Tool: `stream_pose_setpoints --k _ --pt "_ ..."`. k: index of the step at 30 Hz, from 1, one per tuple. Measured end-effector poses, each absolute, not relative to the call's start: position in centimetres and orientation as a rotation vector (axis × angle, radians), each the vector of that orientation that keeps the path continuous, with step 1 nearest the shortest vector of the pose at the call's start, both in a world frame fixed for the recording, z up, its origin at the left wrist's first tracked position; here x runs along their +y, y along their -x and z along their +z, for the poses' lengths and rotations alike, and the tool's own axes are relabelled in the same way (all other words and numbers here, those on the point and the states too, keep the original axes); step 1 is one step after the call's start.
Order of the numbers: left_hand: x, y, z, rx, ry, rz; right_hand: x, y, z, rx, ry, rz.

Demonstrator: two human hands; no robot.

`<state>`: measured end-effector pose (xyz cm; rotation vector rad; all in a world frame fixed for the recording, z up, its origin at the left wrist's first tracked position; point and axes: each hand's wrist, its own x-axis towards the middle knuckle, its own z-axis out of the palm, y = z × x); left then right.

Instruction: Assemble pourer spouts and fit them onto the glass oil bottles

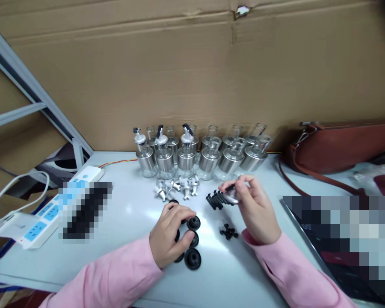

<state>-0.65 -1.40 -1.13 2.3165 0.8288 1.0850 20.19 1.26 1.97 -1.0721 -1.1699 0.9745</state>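
Observation:
My right hand [258, 209] pinches a silver pourer top [232, 197] with a dark part showing at its upper side; the fingers partly cover it. Below it and to the left lies a row of small black sticks [215, 200]. A little cluster of black knobs [229, 232] rests nearer to me. My left hand [171, 233] hovers low over several round black stoppers [193, 259], thumb and forefinger apart beside one black stopper [193, 223]. Some stoppers are hidden under that hand. Loose silver pourer pieces [186, 188] lie in a pile beyond it.
Glass bottles with metal sleeves [209, 160] stand in two rows at the back; three in front carry pourers [187, 134]. A power strip [35, 231] lies left, a brown bag [336, 145] right. A cardboard wall [186, 72] rises behind the white table [122, 261].

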Motion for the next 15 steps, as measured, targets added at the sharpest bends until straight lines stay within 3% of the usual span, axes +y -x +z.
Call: stream_pose_setpoints --k 8,15 --pt "-1.6 0.7 -0.5 0.762 -2.368 1.115 6.3 -20.5 6.2 -1.751 1.620 -0.116" --pt "-1.5 0.8 -0.7 0.776 -2.327 1.172 9.1 -19.6 6.5 -1.869 1.676 -0.312"
